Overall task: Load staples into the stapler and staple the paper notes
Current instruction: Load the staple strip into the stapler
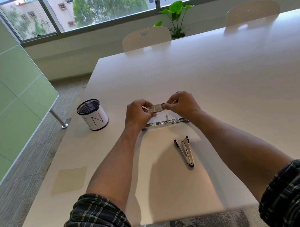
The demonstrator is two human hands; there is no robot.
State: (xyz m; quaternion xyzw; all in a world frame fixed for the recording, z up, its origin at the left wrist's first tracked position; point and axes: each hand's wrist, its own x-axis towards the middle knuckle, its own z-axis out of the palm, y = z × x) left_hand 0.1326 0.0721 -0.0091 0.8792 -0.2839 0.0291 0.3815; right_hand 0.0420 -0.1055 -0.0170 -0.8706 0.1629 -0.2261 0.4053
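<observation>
- Your left hand (138, 113) was raised off the table, fingers curled, pinching the left end of a small staple box (155, 108).
- Your right hand (181, 104) pinched the box's right end, thumb underneath.
- Both forearms reached forward, bare, plaid sleeves (91, 225) rolled to the elbows.

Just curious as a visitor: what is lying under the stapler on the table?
The stapler lies opened on a white sheet clipped to a clipboard on the table. Whether anything lies beneath that sheet is hidden.
</observation>
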